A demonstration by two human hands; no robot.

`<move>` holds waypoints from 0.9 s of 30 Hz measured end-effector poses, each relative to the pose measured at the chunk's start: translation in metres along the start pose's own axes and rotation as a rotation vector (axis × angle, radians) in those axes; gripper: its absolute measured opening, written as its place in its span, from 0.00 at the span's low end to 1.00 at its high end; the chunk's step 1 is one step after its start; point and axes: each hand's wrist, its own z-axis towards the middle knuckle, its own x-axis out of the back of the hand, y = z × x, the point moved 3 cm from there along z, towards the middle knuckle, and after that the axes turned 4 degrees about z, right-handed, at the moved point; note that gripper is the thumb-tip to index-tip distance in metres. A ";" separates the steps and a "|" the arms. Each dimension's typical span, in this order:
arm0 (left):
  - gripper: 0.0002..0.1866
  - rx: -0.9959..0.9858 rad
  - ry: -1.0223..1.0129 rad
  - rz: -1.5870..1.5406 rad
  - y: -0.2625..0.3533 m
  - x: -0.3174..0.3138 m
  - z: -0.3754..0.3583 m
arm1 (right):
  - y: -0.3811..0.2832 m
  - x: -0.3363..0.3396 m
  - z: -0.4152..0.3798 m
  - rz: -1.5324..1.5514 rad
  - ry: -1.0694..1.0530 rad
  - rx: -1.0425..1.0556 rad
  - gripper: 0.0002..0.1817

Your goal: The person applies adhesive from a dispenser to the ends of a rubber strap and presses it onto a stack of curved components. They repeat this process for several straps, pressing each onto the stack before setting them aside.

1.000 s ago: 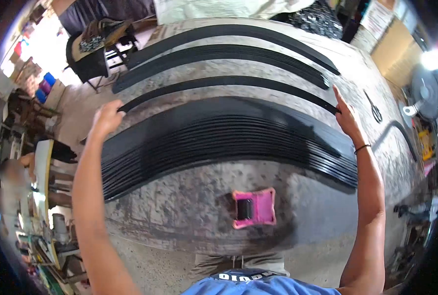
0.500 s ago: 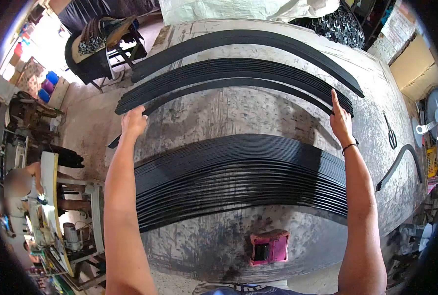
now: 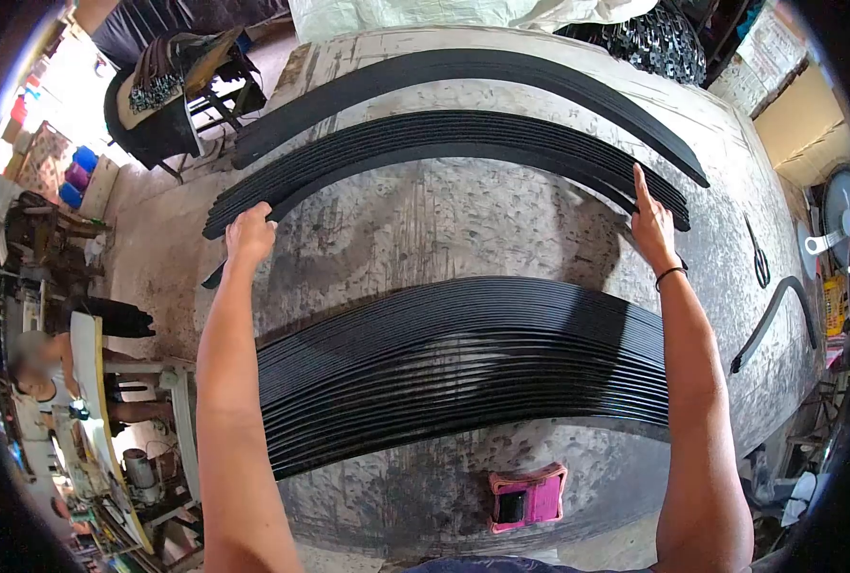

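Note:
My left hand (image 3: 251, 234) is closed on a long black strip (image 3: 425, 153) near its left end, which pokes out below the hand. My right hand (image 3: 654, 227) pinches near the strip's other end, its index finger stretched out along the strips. This strip arches along the lower edge of a fanned group of black strips (image 3: 444, 124), close against it in the middle. Beyond lies another curved black band (image 3: 463, 65). Nearer me, between my forearms, a large fan of black strips (image 3: 463, 334) spreads over the worktable (image 3: 425, 239).
A pink box with a black block (image 3: 528, 498) sits near the front edge. Scissors (image 3: 757, 256) and a short curved strip (image 3: 774, 320) lie at right. Dark bundled pieces (image 3: 645, 48) are at the back right. Another person (image 3: 53, 372) is at the left.
Both hands have shifted slightly left, and the held strip has moved up against the middle group, closing the gap. My view has shifted a little too.

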 end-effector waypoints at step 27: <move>0.23 0.069 -0.116 0.171 -0.015 0.002 -0.004 | 0.036 0.004 -0.012 -0.106 -0.114 -0.130 0.51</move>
